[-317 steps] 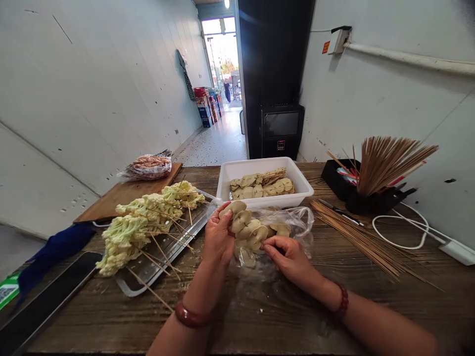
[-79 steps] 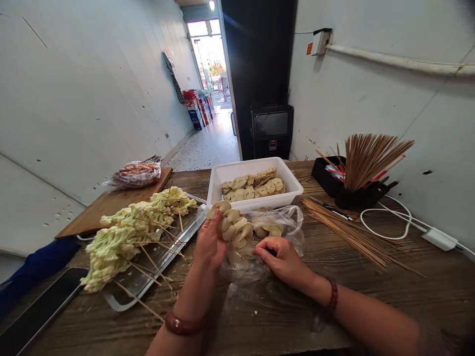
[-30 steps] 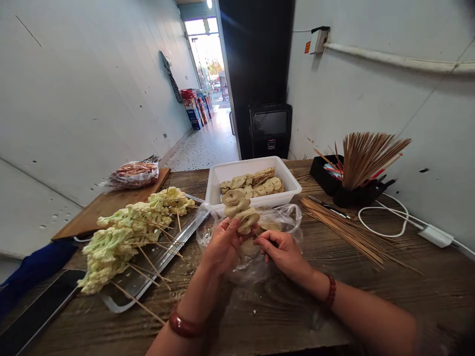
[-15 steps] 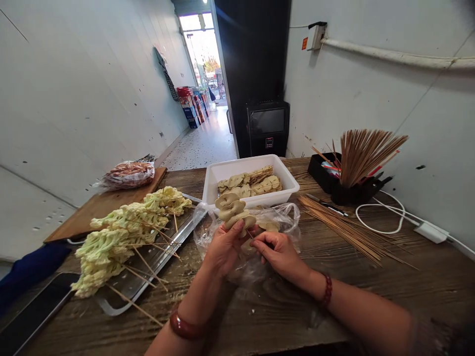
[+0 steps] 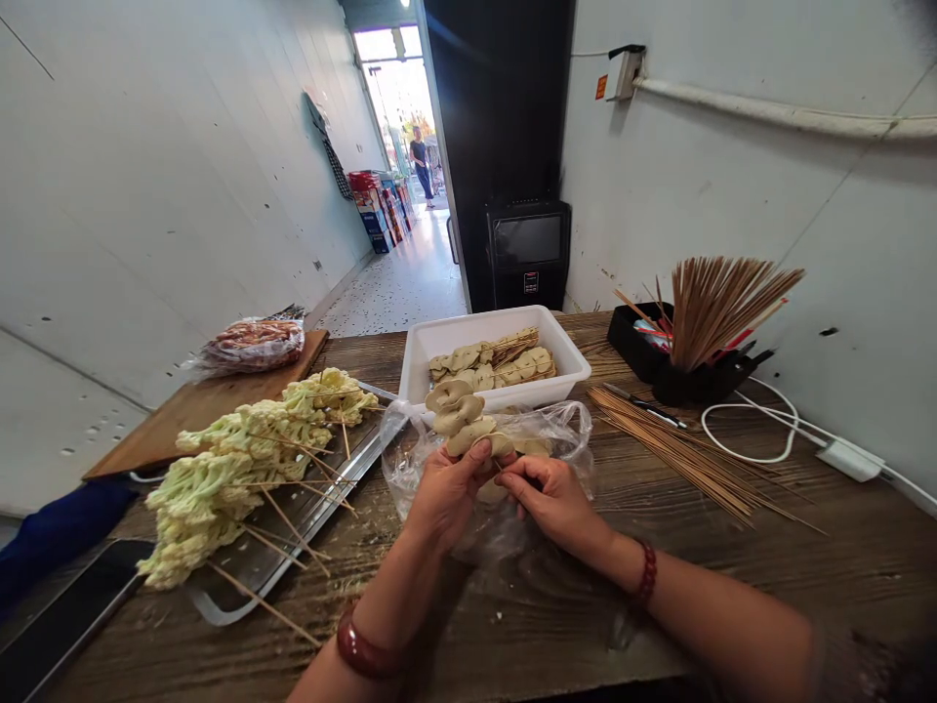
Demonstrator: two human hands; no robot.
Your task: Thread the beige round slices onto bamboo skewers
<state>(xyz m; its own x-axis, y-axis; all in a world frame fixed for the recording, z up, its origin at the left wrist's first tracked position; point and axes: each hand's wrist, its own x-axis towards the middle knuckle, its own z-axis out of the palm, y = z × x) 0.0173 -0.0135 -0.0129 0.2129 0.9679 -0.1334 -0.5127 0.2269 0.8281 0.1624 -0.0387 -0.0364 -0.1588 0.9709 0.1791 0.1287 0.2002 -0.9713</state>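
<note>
My left hand [image 5: 454, 493] is closed around the lower part of several thin, round beige slices [image 5: 458, 410], threaded in overlapping folds on a skewer. Their exact kind I cannot make out. Thumb and fingers of my right hand [image 5: 546, 493] pinch the skewer's lower end, just right of my left hand; most of the skewer is hidden. Beneath both hands lies a clear plastic bag [image 5: 399, 459] with more beige slices [image 5: 533, 447] in it. Behind it, a white plastic tub [image 5: 571, 369] holds finished-looking skewers of the same slices [image 5: 483, 366].
Skewered cauliflower [image 5: 241, 449] lies on a metal tray [image 5: 293, 557] at left, near a phone [image 5: 73, 615] and a cutting board [image 5: 168, 420] with bagged meat-coloured food [image 5: 253, 342]. Loose bamboo skewers [image 5: 680, 454], a black holder [image 5: 695, 381] and a white cable [image 5: 753, 454] are at right.
My left thumb has shifted slightly right and up along the slices, and the lower slices lie differently. My right hand has barely moved. A person has appeared in the far doorway.
</note>
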